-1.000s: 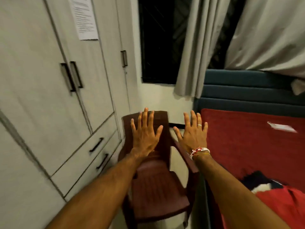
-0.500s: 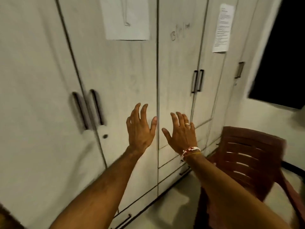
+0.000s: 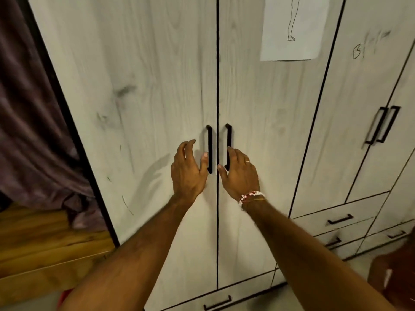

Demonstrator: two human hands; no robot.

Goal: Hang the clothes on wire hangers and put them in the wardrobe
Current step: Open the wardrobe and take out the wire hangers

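Left hand (image 3: 187,173), right hand (image 3: 239,173) at upright wardrobe handles (image 3: 210,149).

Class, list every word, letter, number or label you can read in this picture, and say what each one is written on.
"B", then strokes too smeared to read: handwritten high on the wardrobe door to the right of the paper.
Paper sheet stuck on the door: only a line drawing of a figure, no text showing.
Nothing else readable.
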